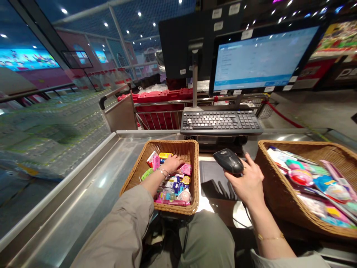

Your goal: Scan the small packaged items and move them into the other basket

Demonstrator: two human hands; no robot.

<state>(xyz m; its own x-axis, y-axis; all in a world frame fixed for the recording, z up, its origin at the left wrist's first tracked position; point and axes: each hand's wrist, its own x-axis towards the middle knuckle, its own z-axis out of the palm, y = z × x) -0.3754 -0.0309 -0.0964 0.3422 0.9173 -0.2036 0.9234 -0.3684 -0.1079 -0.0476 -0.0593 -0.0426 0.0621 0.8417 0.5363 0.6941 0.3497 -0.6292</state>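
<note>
- Reaching with left hand [173,164] into wicker basket [180,146], fingers over small colourful packages [169,184]; can't tell if pinching any.
- Gripping black scanner [227,160] in right hand [249,182], with at least one finger out straight, above dark pad [208,169], between that basket and a second wicker basket [279,197] of packaged items [299,171].
- Straight ahead: keyboard [223,121] below lit monitor [264,59].
</note>
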